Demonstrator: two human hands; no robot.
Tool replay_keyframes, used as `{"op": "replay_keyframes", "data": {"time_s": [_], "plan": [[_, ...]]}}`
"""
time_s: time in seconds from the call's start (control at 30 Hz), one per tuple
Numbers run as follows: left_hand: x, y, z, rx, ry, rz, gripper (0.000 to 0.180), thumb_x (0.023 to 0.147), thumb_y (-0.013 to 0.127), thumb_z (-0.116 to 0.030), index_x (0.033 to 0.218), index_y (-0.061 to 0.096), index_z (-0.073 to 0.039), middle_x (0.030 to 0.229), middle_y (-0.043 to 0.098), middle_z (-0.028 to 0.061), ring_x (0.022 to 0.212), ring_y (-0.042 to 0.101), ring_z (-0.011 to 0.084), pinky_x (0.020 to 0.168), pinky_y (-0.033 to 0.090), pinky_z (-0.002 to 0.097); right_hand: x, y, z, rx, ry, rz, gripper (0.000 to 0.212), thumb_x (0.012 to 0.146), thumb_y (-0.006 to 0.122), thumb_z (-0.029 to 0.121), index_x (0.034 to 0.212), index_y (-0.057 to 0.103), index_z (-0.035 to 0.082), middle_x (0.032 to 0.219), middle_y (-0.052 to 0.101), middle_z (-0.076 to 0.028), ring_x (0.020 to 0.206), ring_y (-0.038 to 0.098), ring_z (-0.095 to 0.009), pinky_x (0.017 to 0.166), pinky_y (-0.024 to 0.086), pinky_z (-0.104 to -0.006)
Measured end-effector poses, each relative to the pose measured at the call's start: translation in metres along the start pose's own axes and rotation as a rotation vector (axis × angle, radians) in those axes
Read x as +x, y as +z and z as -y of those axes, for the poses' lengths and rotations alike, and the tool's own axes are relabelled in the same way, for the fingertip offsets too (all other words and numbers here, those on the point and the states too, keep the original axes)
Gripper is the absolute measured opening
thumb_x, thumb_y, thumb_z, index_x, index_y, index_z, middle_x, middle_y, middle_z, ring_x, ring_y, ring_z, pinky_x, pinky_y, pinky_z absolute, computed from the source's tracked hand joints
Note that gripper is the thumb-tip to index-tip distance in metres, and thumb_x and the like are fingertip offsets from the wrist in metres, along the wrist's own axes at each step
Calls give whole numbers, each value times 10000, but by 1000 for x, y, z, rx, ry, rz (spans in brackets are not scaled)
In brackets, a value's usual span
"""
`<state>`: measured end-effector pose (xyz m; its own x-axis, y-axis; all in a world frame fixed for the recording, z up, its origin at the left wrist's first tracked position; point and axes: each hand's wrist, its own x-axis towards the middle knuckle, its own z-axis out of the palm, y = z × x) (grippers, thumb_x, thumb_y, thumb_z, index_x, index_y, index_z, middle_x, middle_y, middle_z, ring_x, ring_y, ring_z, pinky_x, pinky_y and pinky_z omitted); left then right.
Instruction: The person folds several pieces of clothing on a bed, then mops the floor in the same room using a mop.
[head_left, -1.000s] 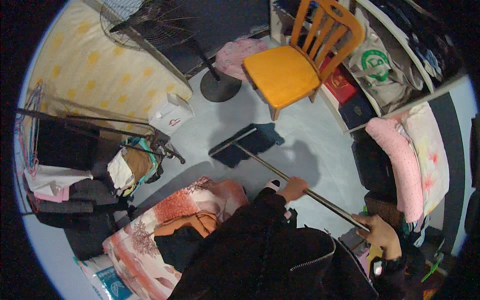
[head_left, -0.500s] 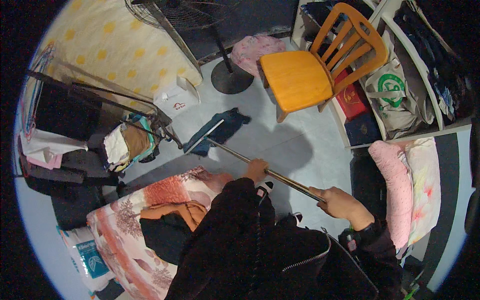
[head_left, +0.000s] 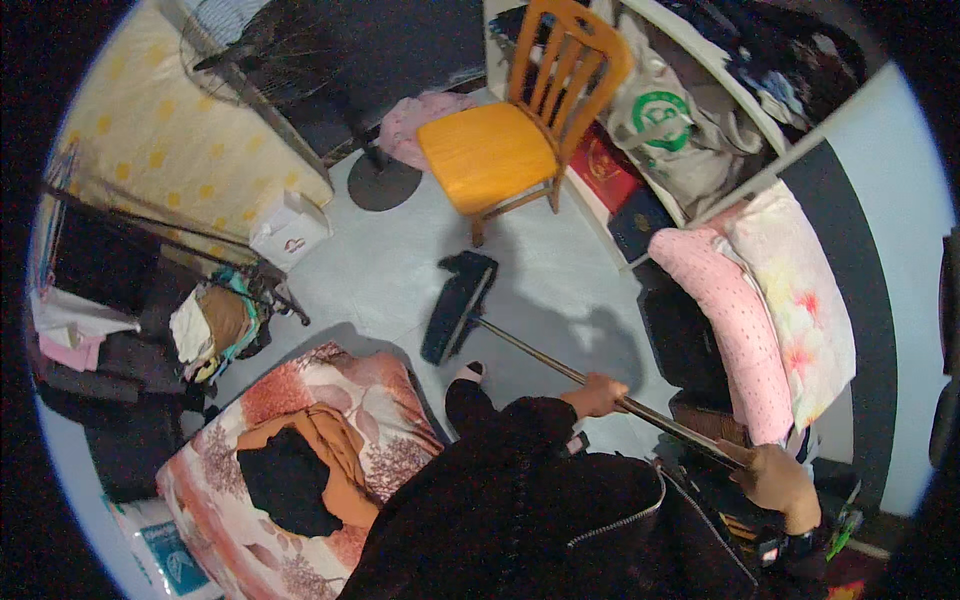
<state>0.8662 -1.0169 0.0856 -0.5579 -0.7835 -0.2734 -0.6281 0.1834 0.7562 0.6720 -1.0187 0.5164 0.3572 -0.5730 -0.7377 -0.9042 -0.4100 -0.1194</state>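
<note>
left hand [head_left: 597, 396] wrapped round the mop pole [head_left: 532, 353], kinda mid-shaft | right hand [head_left: 780, 484] gripping it further up | mop head [head_left: 468, 312]: on a dark cloth [head_left: 445, 316] on the floor [head_left: 355, 285], well out ahead-left of both hands

The jacket [head_left: 470, 500] is black, its long sleeves [head_left: 535, 422] just as dark; a silvery, toothed zip [head_left: 620, 523] curves across its front. The left hand [head_left: 600, 395] and right hand [head_left: 780, 478] are bare. A small device [head_left: 768, 552] with a pale, bright face sits by the right cuff [head_left: 802, 548]. The shoe [head_left: 468, 374] is dark with a whitish patch.
</note>
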Motion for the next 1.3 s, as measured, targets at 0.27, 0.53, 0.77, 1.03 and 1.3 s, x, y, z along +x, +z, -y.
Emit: {"op": "replay_keyframes", "data": {"time_s": [0.27, 0.53, 0.77, 1.03, 1.3], "plan": [[50, 26, -154, -86, 307, 149, 374, 851, 717, -432, 880, 585, -84, 863, 683, 163, 862, 655, 439, 763, 465, 568, -141, 19, -63, 56, 86, -197, 628, 715, 770, 174, 1328, 648, 112, 805, 678, -218, 747, 657, -430, 681, 529, -512], [65, -36, -199, 141, 384, -149, 205, 815, 677, -270, 823, 588, -86, 793, 656, 155, 815, 634, 421, 758, 445, 554, -184, 53, -120, 337, 59, -420, 547, 718, 733, 20, 1260, 678, 50, 828, 672, -233, 759, 649, -421, 715, 519, -455], [100, -59, -156, 241, 401, -501, 213, 766, 714, -219, 777, 547, -86, 774, 624, 146, 839, 619, 404, 741, 413, 541, -139, 45, -141, 186, -46, -665, 512, 684, 789, 31, 1189, 712, 69, 815, 637, -216, 744, 626, -433, 667, 494, -480], [99, -103, -94, 111, 140, -545, 244, 761, 775, -161, 794, 546, -82, 792, 620, 143, 861, 605, 412, 731, 400, 535, -48, -6, -135, 277, -80, -876, 304, 673, 836, 85, 953, 747, 8, 852, 682, -173, 785, 671, -373, 706, 522, -427], [144, -163, -99, 73, 292, -513, 236, 796, 730, -267, 803, 567, -97, 800, 648, 134, 849, 621, 400, 758, 405, 525, -55, -27, -119, 885, 258, -1080, 151, 803, 795, 9, 912, 695, -23, 817, 728, -92, 603, 601, -102, 537, 460, -247]]}}
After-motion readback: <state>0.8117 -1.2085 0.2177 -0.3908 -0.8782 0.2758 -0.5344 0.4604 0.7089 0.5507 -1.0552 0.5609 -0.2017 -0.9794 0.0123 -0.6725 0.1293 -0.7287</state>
